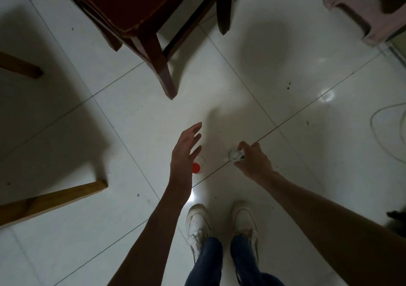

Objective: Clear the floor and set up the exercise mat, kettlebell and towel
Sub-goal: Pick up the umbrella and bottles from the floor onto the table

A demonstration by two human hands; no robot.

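A clear plastic bottle with a red cap point(197, 166) stands on the white tiled floor point(131, 132), seen from above. My left hand point(184, 151) hovers over its left side with the fingers spread and holds nothing. My right hand point(252, 160) is closed around a second clear bottle point(235, 155) with a green mark near its neck, just right of the red-capped one. No mat, kettlebell or towel is in view.
A dark red wooden chair point(140, 11) stands just ahead. Light wooden table legs point(55, 200) reach in from the left. A pink plastic stool point(369, 7) is at the top right, and a thin cable point(382, 141) loops on the floor at right. My white shoes point(219, 222) are below.
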